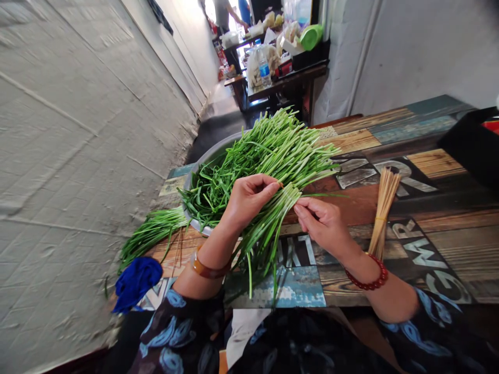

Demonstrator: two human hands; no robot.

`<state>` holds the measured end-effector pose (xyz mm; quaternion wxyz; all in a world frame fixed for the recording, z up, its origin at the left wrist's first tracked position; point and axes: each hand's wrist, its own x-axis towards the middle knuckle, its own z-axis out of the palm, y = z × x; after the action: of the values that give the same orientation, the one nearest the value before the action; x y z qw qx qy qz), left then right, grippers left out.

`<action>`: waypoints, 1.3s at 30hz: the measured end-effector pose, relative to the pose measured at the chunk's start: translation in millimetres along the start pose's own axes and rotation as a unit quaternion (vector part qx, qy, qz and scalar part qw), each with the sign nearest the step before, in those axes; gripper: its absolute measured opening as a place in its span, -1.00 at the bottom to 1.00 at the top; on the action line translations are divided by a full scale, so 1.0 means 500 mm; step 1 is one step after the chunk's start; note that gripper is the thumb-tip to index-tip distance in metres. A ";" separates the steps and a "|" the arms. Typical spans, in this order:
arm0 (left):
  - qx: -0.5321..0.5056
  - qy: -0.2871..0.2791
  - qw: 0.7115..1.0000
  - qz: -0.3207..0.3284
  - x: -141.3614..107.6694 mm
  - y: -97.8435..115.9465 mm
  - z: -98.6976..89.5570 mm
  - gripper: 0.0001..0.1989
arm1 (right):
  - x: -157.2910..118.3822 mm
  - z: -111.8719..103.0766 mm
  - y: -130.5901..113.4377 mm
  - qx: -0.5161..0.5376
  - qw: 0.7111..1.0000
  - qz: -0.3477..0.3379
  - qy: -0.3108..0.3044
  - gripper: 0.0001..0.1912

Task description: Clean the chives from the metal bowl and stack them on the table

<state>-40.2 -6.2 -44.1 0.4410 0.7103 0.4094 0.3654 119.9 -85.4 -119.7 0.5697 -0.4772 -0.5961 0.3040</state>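
Note:
A loose bunch of garlic chives (268, 223) lies in front of me, its pale stem ends up and its green leaves trailing toward the table's near edge. My left hand (253, 198) is closed in a pinch above these stems, with a small brownish bit showing at the fingertips. What it grips is mostly hidden. At the right side of the stem ends, my right hand (320, 221) pinches a chive stem between thumb and fingers. Behind both hands, a large heap of chives (280, 150) fills a metal basin (189, 179) and spills over its right side.
A banded bundle of bamboo skewers (381, 223) lies to the right on the wood-patterned table (351, 208). On the left are more chives (150, 234) and a blue cloth (138, 280) near the wall. Farther back, another table (286, 85) holds bags and a water bottle (264, 67); a person stands beyond.

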 end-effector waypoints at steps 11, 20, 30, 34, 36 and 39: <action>0.003 0.019 1.000 0.002 0.002 -0.002 0.001 -0.81 | -0.003 0.003 0.003 0.009 1.000 0.007 -0.005 -0.73; 0.003 0.040 0.999 0.010 0.002 -0.003 0.002 -0.81 | -0.004 0.004 -0.004 0.013 1.000 0.013 -0.004 -0.72; 0.004 0.030 0.999 0.014 0.002 -0.007 -0.002 -0.82 | -0.001 0.001 -0.004 0.008 1.000 0.017 -0.008 -0.71; 0.017 0.028 0.999 0.023 0.001 -0.006 -0.003 -0.83 | 0.000 0.000 -0.005 0.007 1.000 0.014 -0.008 -0.71; 0.017 0.028 0.999 0.017 0.000 -0.004 -0.003 -0.83 | -0.001 0.002 -0.004 0.004 1.000 0.014 -0.007 -0.71; 0.006 0.024 1.000 0.005 -0.001 -0.003 -0.002 -0.83 | -0.002 0.006 -0.002 0.006 1.000 0.010 -0.002 -0.71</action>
<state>-41.6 -5.9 -45.3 0.4251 0.7057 0.4185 0.3824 116.7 -86.3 -119.7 0.5681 -0.4791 -0.5905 0.3145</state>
